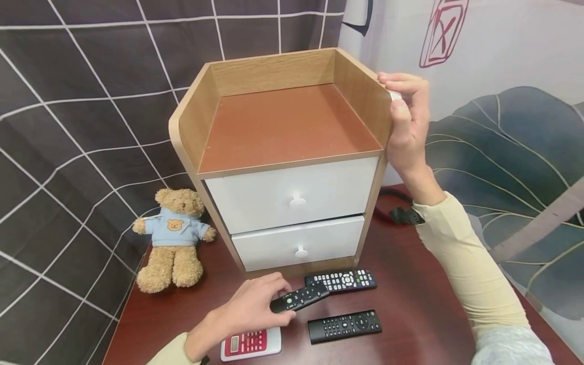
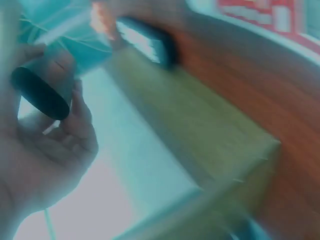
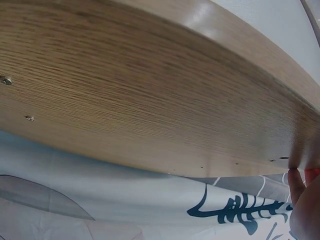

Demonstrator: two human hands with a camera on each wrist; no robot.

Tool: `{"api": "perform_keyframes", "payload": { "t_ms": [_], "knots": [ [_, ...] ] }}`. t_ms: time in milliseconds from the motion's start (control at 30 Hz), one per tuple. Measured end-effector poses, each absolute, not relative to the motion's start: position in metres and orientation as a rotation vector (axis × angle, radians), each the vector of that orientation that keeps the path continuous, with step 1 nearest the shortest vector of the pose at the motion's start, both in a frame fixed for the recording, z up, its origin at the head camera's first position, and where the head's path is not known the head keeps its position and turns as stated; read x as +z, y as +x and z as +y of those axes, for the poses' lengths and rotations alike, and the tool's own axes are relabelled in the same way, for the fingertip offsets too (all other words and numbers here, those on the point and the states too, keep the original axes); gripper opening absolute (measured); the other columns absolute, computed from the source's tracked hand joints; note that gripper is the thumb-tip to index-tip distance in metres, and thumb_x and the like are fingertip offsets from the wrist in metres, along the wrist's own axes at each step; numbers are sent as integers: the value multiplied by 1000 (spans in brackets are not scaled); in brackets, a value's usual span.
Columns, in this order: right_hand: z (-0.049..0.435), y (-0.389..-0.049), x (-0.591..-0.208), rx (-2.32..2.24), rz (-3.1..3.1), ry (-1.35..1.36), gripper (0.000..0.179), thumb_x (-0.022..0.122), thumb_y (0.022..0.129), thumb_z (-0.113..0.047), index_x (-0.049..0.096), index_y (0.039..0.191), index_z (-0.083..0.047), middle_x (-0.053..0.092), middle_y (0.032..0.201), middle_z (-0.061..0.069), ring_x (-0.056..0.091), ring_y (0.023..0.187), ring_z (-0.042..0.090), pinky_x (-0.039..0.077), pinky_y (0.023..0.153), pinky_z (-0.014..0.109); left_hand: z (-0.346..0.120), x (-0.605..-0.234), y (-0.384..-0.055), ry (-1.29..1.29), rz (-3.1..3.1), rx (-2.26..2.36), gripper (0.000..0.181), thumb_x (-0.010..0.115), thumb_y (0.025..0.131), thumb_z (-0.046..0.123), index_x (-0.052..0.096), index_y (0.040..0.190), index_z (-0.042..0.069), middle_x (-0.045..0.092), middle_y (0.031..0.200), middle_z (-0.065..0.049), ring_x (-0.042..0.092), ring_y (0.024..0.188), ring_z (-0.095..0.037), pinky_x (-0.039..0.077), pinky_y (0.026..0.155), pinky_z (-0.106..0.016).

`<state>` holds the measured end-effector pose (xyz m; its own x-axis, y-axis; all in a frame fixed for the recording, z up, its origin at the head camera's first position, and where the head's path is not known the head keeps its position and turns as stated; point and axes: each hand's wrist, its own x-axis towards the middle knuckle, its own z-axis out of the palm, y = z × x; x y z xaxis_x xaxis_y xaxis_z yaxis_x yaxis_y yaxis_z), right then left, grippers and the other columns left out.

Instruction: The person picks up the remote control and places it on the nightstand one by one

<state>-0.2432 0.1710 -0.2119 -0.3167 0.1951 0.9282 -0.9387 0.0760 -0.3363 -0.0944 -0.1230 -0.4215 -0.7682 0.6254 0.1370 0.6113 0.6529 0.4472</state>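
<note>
My left hand [image 1: 255, 304] pinches a short black remote control [image 1: 298, 299] over the table in front of the drawer cabinet [image 1: 292, 200]. In the left wrist view the same remote [image 2: 42, 90] is blurred. My right hand [image 1: 406, 121] grips the rim of the cabinet's right side panel [image 1: 365, 101]. In the right wrist view its fingertips [image 3: 296, 182] touch the panel's outer wood face. A black remote with pale buttons [image 1: 342, 280] lies at the cabinet's foot. Another black remote [image 1: 344, 326] lies nearer. A red and white calculator [image 1: 248, 344] is partly under my left hand.
A teddy bear [image 1: 173, 238] in a blue top sits left of the cabinet. Both white drawers look closed. A black strap [image 1: 406, 215] lies to the cabinet's right on the dark red table [image 1: 410, 314]. Grid-patterned cloth [image 1: 91, 126] hangs behind.
</note>
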Motion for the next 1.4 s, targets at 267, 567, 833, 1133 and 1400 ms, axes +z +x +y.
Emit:
{"api": "perform_keyframes", "payload": {
  "t_ms": [267, 567, 833, 1133, 1400],
  "knots": [
    [174, -240, -213, 1426, -1361, 810, 28, 42, 86, -16, 57, 102, 1, 61, 113, -1, 58, 117, 26, 40, 105, 36, -91, -355, -88, 970, 2779, 969, 31, 80, 74, 42, 66, 98, 27, 54, 84, 18, 50, 69, 1, 45, 58, -18],
    [168, -238, -212, 1470, -1333, 797, 24, 40, 86, -9, 58, 100, 0, 60, 111, 0, 58, 116, 25, 40, 107, 35, -81, -240, -101, 947, 2890, 1166, 37, 81, 79, 36, 66, 110, 24, 61, 90, 12, 56, 66, -8, 50, 49, -24],
    [161, -253, -217, 1457, -1374, 844, 28, 40, 87, -12, 56, 105, 4, 59, 115, -3, 57, 119, 24, 40, 107, 35, -67, -161, -140, 662, 3182, 965, 38, 75, 82, 46, 67, 106, 18, 65, 92, 5, 61, 75, -15, 48, 65, -33],
    [170, -261, -219, 1415, -1406, 811, 32, 43, 89, -21, 56, 106, 3, 60, 116, -5, 57, 120, 23, 40, 107, 35, -15, -121, -216, 421, 3237, 280, 39, 60, 83, 50, 59, 100, 15, 60, 105, -3, 60, 92, -21, 51, 75, -37],
    [169, -262, -222, 1405, -1406, 828, 34, 44, 89, -21, 55, 107, 6, 58, 116, -5, 56, 120, 23, 39, 108, 36, 3, -115, -249, 367, 3166, 216, 54, 61, 84, 54, 58, 123, 16, 58, 120, -4, 57, 103, -23, 50, 87, -35]
  ]
}}
